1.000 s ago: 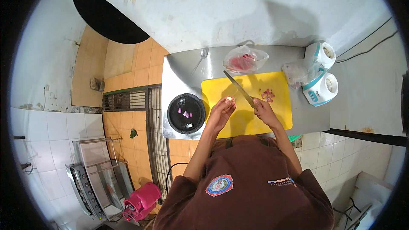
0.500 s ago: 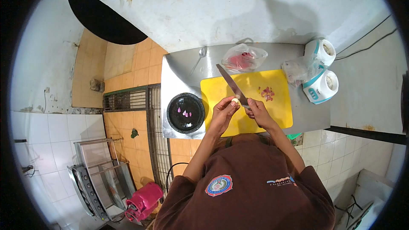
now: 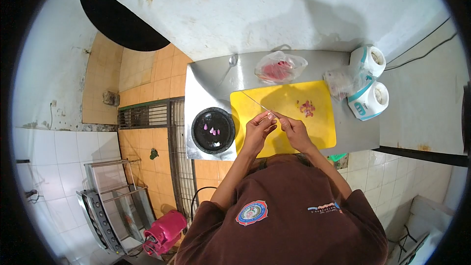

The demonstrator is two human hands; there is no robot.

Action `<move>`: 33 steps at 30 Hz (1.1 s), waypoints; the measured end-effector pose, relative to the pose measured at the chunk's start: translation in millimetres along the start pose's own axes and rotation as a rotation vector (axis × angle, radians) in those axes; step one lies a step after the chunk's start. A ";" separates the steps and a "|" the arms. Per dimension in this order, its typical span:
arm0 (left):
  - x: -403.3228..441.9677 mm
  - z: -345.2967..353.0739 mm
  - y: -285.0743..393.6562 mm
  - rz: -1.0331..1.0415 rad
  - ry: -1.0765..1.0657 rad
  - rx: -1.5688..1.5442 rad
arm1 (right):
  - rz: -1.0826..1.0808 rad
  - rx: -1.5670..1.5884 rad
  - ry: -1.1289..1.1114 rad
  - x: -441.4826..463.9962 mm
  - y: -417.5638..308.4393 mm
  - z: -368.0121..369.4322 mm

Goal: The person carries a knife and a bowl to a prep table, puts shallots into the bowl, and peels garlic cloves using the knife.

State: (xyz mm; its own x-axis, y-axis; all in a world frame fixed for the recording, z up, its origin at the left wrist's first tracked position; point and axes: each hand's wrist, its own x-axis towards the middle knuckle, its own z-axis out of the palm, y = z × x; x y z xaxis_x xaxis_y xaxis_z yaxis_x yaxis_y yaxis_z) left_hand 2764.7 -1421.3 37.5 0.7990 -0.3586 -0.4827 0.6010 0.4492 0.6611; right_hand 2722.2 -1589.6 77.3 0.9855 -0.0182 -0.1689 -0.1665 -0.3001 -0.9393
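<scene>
Over the yellow cutting board [image 3: 250, 110], my right hand [image 3: 296, 132] is wrapped round the handle of a kitchen knife [image 3: 257, 101]. Its blade is seen nearly edge-on, pointing up and left. My left hand [image 3: 258, 130] pinches a small pale clove, apparently garlic, mostly hidden by the fingers and close against the blade. Reddish-purple peel or scraps [image 3: 307, 108] lie on the board's right part. Left of the board sits a black stone mortar [image 3: 197, 143] with several small peeled shallots [image 3: 212, 130] in it.
On the steel table [image 3: 314, 58] stand a clear plastic bag [image 3: 294, 62] with red contents, a spoon [image 3: 232, 61], and two white-and-teal appliance bases [image 3: 365, 102] beside another plastic bag [image 3: 337, 84]. A pink gas cylinder [image 3: 167, 230] and a metal stove [image 3: 98, 221] are on the floor at lower left.
The knife has turned from showing its broad side to nearly edge-on, and its tip has dropped lower and left. My right hand has rolled over. The pale clove is now mostly covered.
</scene>
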 end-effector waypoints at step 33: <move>3.7 -12.6 8.5 -0.113 -0.093 -0.135 | 0.178 0.394 -0.027 5.8 35.8 -9.0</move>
State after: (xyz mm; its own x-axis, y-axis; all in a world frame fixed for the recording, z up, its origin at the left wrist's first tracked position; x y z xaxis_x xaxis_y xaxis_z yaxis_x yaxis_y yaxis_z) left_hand 2773.1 -1408.5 34.1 0.7247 -0.4845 -0.4899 0.6890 0.5054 0.5194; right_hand 2722.2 -1609.0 45.3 0.9398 -0.0105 -0.3416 -0.3393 0.0922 -0.9361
